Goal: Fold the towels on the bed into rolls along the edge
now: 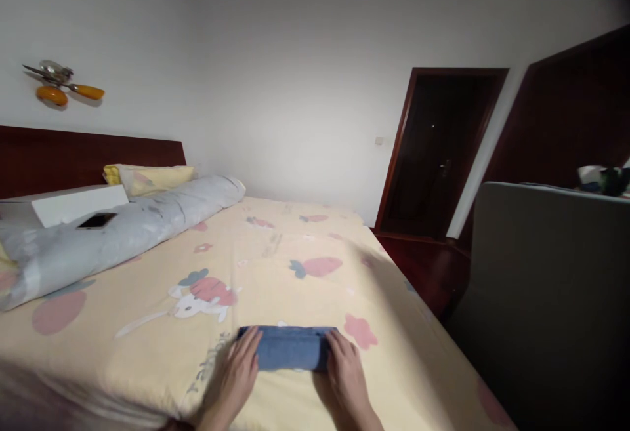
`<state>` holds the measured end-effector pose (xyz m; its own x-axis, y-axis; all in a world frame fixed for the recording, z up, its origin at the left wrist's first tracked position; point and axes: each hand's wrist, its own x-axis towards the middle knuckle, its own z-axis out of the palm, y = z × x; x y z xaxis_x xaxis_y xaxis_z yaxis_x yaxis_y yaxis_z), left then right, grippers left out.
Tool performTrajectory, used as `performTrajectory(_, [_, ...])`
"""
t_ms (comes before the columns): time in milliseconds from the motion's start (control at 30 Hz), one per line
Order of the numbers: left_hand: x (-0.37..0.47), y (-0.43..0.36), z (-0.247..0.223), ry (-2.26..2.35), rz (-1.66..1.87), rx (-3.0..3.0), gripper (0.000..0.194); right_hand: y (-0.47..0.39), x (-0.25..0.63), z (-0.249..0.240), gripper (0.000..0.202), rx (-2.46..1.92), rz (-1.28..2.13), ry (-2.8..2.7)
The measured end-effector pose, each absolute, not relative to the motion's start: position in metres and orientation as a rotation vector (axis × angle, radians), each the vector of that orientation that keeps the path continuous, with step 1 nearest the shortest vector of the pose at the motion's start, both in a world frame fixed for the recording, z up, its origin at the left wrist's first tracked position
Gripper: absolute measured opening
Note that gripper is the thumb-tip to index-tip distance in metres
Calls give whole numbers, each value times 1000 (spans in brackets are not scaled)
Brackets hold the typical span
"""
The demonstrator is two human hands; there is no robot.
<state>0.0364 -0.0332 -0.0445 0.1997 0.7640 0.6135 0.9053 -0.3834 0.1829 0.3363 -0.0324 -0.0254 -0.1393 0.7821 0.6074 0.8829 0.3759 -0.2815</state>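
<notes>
A folded blue cloth (pixel 293 349), denim-like in colour, lies as a neat flat rectangle on the bed near its front edge. Its left end is under my left hand (pixel 243 357), whose fingers curl over the edge. At the opposite end my right hand (pixel 345 359) grips in the same way, fingers bent over the cloth's far corner. Both thumbs are mostly hidden from view. What kind of garment the cloth is cannot be made out from its folds.
The bed's yellow sheet (pixel 275 247) has strawberry and rabbit prints. Farther left lie a long grey bolster (pixel 167 218) with a phone (pixel 97 220) on it, a white box (pixel 79 205) and a yellow pillow (pixel 157 180). A grey panel (pixel 536 300) rises at the right, before a dark door (pixel 438 155).
</notes>
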Motion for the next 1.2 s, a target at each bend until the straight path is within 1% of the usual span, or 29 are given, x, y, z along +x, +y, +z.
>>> performTrajectory(100, [74, -43, -46, -1391, -806, -2472, 66, -40, 301, -24, 50, -1239, -91, -2193])
performTrajectory(233, [96, -46, -47, -1438, -614, -2532, 75, -39, 283, -33, 58, -1180, -19, -2313])
performTrajectory(367, [69, -42, -42, -1513, -484, -2528, 72, -31, 311, -40, 62, -1284, -11, -2300])
performTrajectory(633, [7, -34, -38, -1638, -493, -2544, 66, -29, 369, -40, 57, -1484, 104, -2199])
performTrajectory(733, [-6, -28, -37, -1687, -563, -2631, 70, -26, 375, -34, 55, -1448, 215, -2170])
performTrajectory(800, [-12, -22, -34, -1727, -703, -2665, 68, -19, 378, -29, 50, -1426, 323, -2094])
performTrajectory(867, [-15, -15, -28, -1824, -909, -2649, 56, -9, 380, -25, 47, -1418, 438, -1966])
performTrajectory(933, [-15, -5, -22, -1972, -1133, -2597, 43, 4, 380, -21, 47, -1418, 536, -1838])
performTrajectory(1033, [-12, 12, -13, -2142, -1349, -2561, 36, 24, 378, -17, 50, -1432, 590, -1743])
performTrajectory(1100, [-9, 24, -12, -2205, -1342, -2557, 36, 36, 374, -17, 49, -1458, 569, -1726])
performTrajectory(1200, [-5, 40, -14, -2298, -1225, -2471, 35, 50, 370, -21, 45, -1540, 515, -1703])
